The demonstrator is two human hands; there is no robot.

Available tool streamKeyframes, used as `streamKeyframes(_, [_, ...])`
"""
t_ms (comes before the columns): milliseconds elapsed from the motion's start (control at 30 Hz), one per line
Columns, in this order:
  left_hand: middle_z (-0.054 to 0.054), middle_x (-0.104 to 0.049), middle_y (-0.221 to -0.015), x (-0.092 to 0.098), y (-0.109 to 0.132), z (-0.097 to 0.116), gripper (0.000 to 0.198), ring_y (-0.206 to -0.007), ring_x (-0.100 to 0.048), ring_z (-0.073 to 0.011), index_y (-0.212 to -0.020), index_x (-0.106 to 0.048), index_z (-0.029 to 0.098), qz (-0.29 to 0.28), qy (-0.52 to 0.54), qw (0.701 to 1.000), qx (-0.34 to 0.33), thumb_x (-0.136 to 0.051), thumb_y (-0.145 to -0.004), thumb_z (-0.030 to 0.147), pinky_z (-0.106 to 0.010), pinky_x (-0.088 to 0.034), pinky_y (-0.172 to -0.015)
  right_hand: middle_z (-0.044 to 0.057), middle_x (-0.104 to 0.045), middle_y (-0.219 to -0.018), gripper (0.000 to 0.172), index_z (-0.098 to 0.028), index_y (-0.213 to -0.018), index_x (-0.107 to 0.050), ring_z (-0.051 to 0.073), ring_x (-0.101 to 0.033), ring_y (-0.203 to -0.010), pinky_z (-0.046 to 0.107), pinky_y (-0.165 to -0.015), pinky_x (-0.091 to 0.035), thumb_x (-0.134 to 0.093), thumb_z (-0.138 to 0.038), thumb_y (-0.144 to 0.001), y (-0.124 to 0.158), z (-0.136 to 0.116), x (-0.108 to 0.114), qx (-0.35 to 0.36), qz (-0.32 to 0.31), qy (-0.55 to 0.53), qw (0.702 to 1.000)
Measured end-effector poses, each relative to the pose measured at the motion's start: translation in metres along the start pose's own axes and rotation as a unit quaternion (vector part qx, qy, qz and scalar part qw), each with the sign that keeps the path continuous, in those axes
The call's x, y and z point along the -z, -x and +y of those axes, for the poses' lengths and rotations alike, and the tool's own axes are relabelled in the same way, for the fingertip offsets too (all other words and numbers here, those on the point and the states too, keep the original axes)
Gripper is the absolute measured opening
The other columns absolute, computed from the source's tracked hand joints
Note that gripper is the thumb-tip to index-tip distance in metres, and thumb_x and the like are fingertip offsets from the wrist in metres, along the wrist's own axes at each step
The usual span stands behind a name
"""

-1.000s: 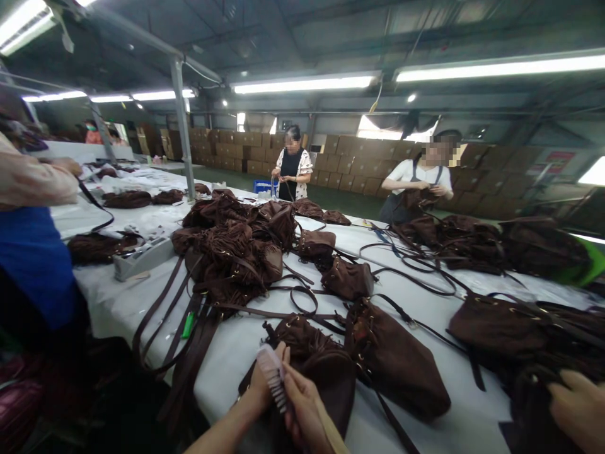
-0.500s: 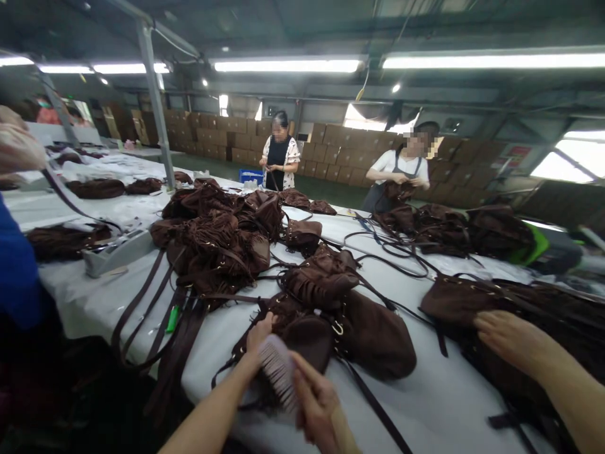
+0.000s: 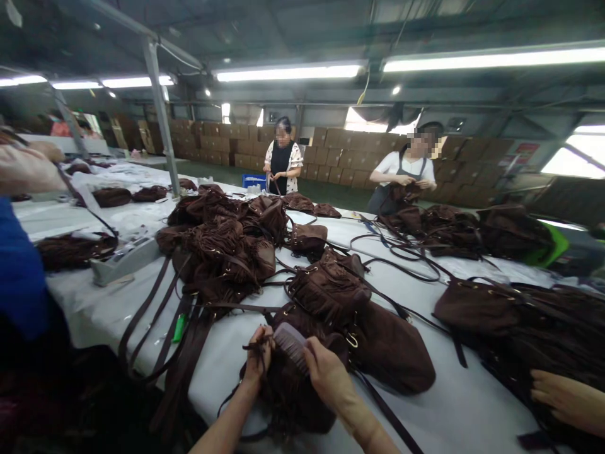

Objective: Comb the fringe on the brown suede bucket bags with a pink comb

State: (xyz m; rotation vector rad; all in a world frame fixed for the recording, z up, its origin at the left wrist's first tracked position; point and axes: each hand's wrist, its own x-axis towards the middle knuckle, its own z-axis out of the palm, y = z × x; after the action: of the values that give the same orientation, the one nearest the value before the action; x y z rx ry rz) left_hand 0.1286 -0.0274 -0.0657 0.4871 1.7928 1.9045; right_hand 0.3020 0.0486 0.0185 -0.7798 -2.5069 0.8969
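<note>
While my left hand [image 3: 258, 360] pinched the fringe of a bag [image 3: 288, 394] at the lower centre of the frame, my right hand [image 3: 326, 378] was clenched round a brush [image 3: 290, 345], its bristles facing down just above the suede. The bag lay on the white table [image 3: 454, 410], touching a second bag [image 3: 392, 353] to its right and a fringed bag [image 3: 328, 291] just behind it. I judged the step in hand to be brushing the fringe smooth, with the stroke barely begun. The next move, as I read it, called for keeping the pinch firm so the tassels stayed taut, then drawing the bristles along the strands without snagging the gold ring [image 3: 351, 340] beside them. A pile of bags [image 3: 222, 243] sat left of centre, straps [image 3: 155, 328] trailing off the table edge near a green lighter [image 3: 178, 328]. At the lower right edge another person's hand [image 3: 564, 400] rested on dark bags. Two workers [image 3: 281, 157] stood at the far side, upper centre.
</note>
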Motion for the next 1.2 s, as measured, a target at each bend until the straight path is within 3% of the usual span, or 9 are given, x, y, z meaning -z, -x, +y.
streamKeyframes(200, [0.006,-0.046,-0.053,-0.001,-0.012,0.001,0.036,-0.040,-0.035,-0.0075,-0.069,-0.053,0.020,-0.057,0.054,0.992,0.103,-0.065,-0.076,0.053,-0.021,-0.025,-0.040,0.005,-0.068,-0.078,0.040,-0.022,-0.097,-0.056,0.022,-0.066,-0.068,0.030,-0.064,-0.048,-0.033,-0.054,-0.095,0.084,0.060,-0.004,-0.077,0.073,-0.071,0.992])
streamKeyframes(400, [-0.002,-0.067,-0.090,0.034,0.032,0.029,0.055,-0.065,-0.061,-0.0135,-0.104,-0.059,0.020,-0.121,0.114,0.978,0.127,-0.085,-0.060,0.042,-0.026,-0.050,-0.061,0.002,-0.064,-0.069,0.043,-0.022,-0.094,-0.057,0.021,-0.063,-0.062,0.030,-0.060,-0.045,-0.037,-0.060,-0.093,0.076,0.069,-0.022,-0.109,0.096,-0.087,0.986])
streamKeyframes(633, [-0.011,-0.053,-0.125,0.072,0.090,0.030,0.057,-0.069,-0.067,-0.0131,-0.115,-0.042,0.024,0.071,0.091,0.973,0.199,-0.073,-0.074,0.050,-0.029,-0.055,-0.063,0.006,-0.068,-0.073,0.050,-0.022,-0.096,-0.058,0.026,-0.065,-0.065,0.035,-0.063,-0.046,-0.034,-0.066,-0.091,0.070,0.064,-0.022,-0.123,0.123,-0.060,0.983])
streamKeyframes(733, [-0.013,-0.051,-0.126,0.081,0.100,0.032,0.055,-0.066,-0.067,-0.0158,-0.116,-0.038,0.025,0.160,-0.043,0.978,0.124,-0.063,-0.078,0.056,-0.034,-0.054,-0.062,0.006,-0.068,-0.075,0.051,-0.022,-0.096,-0.058,0.026,-0.065,-0.066,0.035,-0.064,-0.048,-0.034,-0.067,-0.090,0.072,0.060,-0.022,-0.126,0.124,-0.064,0.982])
streamKeyframes(800, [-0.008,-0.060,-0.105,0.082,0.108,0.036,0.050,-0.064,-0.064,-0.0191,-0.108,-0.042,0.023,0.130,-0.201,0.970,0.050,-0.057,-0.080,0.061,-0.037,-0.051,-0.067,0.007,-0.069,-0.077,0.051,-0.022,-0.097,-0.058,0.027,-0.066,-0.067,0.035,-0.064,-0.049,-0.033,-0.067,-0.090,0.073,0.057,-0.022,-0.131,0.123,-0.070,0.981])
streamKeyframes(867, [-0.005,-0.063,-0.087,0.078,0.117,0.037,0.046,-0.072,-0.065,-0.0248,-0.102,-0.045,0.022,0.042,-0.325,0.945,0.007,-0.055,-0.081,0.062,-0.040,-0.048,-0.074,0.008,-0.069,-0.080,0.052,-0.022,-0.100,-0.058,0.027,-0.067,-0.071,0.036,-0.067,-0.049,-0.033,-0.066,-0.090,0.074,0.054,-0.023,-0.135,0.125,-0.075,0.980])
streamKeyframes(967, [-0.010,-0.067,-0.091,0.066,0.124,0.028,0.039,-0.090,-0.067,-0.0309,-0.106,-0.045,0.021,-0.036,-0.405,0.914,-0.001,-0.054,-0.085,0.052,-0.040,-0.047,-0.080,0.008,-0.070,-0.084,0.051,-0.021,-0.102,-0.057,0.028,-0.068,-0.076,0.036,-0.069,-0.049,-0.033,-0.065,-0.091,0.076,0.051,-0.023,-0.136,0.127,-0.076,0.980])
streamKeyframes(1067, [-0.006,-0.067,-0.077,0.059,0.120,0.007,0.024,-0.078,-0.068,-0.0270,-0.103,-0.043,0.021,-0.041,-0.386,0.921,0.016,-0.050,-0.087,0.038,-0.036,-0.048,-0.073,0.008,-0.070,-0.083,0.050,-0.022,-0.102,-0.057,0.027,-0.068,-0.076,0.035,-0.069,-0.050,-0.034,-0.065,-0.091,0.077,0.050,-0.024,-0.135,0.120,-0.082,0.980])
streamKeyframes(1200, [0.006,-0.055,-0.050,0.061,0.109,-0.020,0.016,-0.038,-0.052,-0.0164,-0.094,-0.041,0.022,-0.077,-0.232,0.959,0.146,-0.049,-0.086,0.033,-0.025,-0.035,-0.042,0.009,-0.070,-0.085,0.054,-0.022,-0.101,-0.057,0.029,-0.069,-0.077,0.037,-0.069,-0.050,-0.031,-0.068,-0.090,0.077,0.050,-0.025,-0.136,0.127,-0.078,0.979])
